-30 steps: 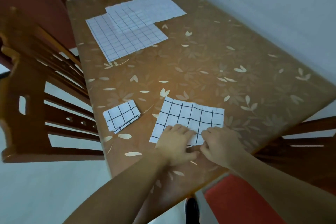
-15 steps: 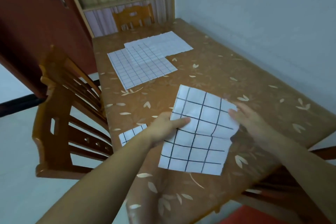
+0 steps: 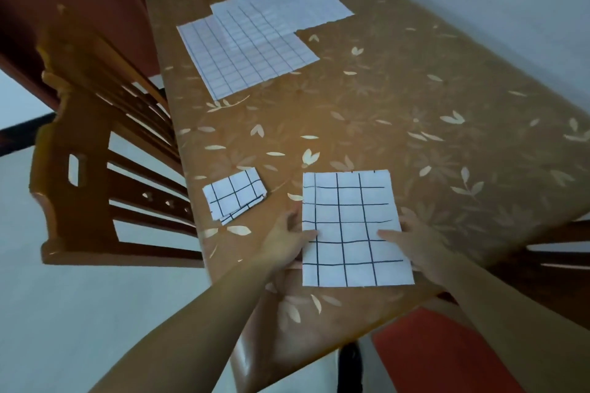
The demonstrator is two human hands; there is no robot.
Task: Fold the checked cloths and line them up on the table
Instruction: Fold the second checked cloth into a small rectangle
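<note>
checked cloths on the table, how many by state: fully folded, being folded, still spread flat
Fully folded small cloth: 1
Being folded, under the left hand and right hand, the half-folded cloth: 1
Spread flat at the far end, overlapping, near flat cloth and far flat cloth: 2
Total: 4

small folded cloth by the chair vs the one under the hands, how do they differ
The small folded cloth is a compact, layered bundle lying askew and untouched; the cloth under the hands is larger and flatter, with the left hand and right hand at its sides. Both are white with black checks.
</note>
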